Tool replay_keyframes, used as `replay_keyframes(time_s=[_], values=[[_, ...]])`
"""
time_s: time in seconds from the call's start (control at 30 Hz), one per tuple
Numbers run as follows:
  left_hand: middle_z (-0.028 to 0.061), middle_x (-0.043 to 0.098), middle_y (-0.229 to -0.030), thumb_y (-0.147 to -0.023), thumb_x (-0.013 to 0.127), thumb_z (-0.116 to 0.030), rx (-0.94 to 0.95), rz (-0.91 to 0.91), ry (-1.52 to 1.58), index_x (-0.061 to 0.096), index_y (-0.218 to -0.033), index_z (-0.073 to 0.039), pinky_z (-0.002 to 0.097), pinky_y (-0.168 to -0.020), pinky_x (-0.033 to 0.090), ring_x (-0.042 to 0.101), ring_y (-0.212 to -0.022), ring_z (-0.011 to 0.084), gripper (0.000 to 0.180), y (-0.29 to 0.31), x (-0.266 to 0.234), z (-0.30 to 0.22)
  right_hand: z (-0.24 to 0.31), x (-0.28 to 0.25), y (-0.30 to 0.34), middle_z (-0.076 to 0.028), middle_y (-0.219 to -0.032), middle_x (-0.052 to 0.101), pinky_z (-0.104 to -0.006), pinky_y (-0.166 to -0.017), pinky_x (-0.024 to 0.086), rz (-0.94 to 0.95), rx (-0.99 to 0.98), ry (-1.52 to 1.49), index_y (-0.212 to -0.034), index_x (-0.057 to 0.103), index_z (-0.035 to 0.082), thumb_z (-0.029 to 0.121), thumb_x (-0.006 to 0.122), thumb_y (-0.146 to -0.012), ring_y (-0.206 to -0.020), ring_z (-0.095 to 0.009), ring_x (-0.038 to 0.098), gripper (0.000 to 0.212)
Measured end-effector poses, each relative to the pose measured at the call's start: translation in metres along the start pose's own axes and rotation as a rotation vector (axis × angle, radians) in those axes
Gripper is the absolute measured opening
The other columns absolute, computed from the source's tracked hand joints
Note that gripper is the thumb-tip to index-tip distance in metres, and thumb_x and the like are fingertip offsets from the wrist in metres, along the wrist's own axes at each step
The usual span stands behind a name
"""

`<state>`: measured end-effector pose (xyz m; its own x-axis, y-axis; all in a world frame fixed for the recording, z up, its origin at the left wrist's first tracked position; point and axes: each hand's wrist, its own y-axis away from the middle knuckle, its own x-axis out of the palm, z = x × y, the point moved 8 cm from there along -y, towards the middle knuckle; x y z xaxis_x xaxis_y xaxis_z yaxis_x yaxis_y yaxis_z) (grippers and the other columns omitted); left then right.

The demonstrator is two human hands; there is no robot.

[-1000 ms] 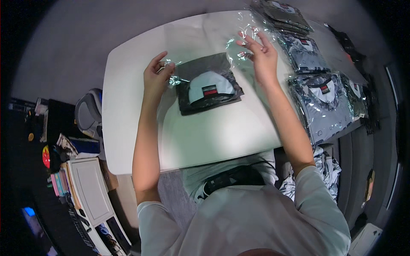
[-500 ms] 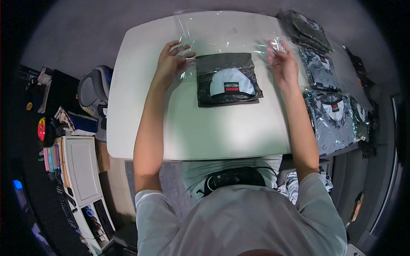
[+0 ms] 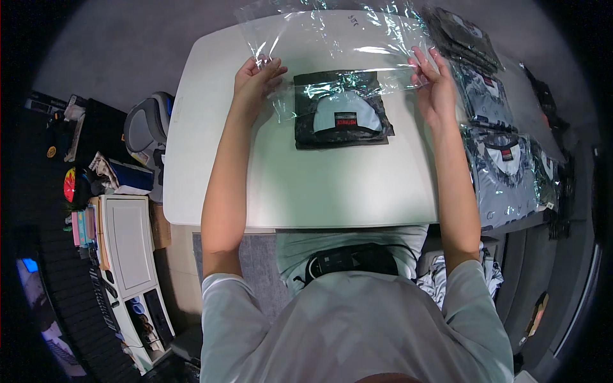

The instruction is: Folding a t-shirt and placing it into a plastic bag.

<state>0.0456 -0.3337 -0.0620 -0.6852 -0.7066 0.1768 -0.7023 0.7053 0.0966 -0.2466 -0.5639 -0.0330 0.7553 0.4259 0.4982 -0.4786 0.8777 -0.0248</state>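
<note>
A wide clear plastic bag [image 3: 332,48] is stretched between my hands above the far part of the white table [image 3: 338,185]. My left hand [image 3: 258,80] pinches its left side, thumb against fingers. At the other side my right hand [image 3: 435,89] grips the plastic with curled fingers. Below the bag lies a folded dark camouflage shirt [image 3: 348,113] with a pale inner collar area and a red and black neck label. The bag's near edge hangs over the shirt's far part, which shows through it.
On a grey surface to the right lie several bagged folded shirts [image 3: 501,172], with a stack of darker packages [image 3: 463,38] at the far right. A grey office chair [image 3: 145,127] and a white cabinet [image 3: 128,246] stand to the left.
The bag is spread wider and raised, its film now fuller in view. Both hands still hold its sides, with my right hand a little farther right. The shirt stays on the table.
</note>
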Motion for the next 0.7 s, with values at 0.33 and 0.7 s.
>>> replay_keyframes(time_s=[0.33, 0.7], values=[[0.011, 0.065, -0.124, -0.089, 0.071, -0.002, 0.086, 0.067, 0.126, 0.043, -0.137, -0.005, 0.0343, -0.075, 0.059, 0.071, -0.105, 0.0273, 0.056, 0.01, 0.003, -0.019, -0.009, -0.003, -0.003, -0.017, -0.136, 0.061, -0.0271, -0.078, 0.051, -0.013, -0.001, -0.031, -0.147, 0.039, 0.003, -0.001, 0.047, -0.101, -0.108, -0.02, 0.065, 0.046], [0.0169, 0.057, -0.12, -0.076, 0.074, -0.014, 0.443, -0.279, -1.044, 0.033, -0.149, -0.006, 0.0401, -0.076, 0.056, 0.067, -0.082, 0.029, 0.084, 0.029, 0.002, -0.059, -0.01, 0.006, -0.004, -0.016, -0.127, 0.069, -0.0274, -0.079, 0.048, 0.036, 0.02, 0.155, -0.141, 0.046, 0.003, 0.001, 0.052, -0.099, -0.107, -0.018, 0.068, 0.042]])
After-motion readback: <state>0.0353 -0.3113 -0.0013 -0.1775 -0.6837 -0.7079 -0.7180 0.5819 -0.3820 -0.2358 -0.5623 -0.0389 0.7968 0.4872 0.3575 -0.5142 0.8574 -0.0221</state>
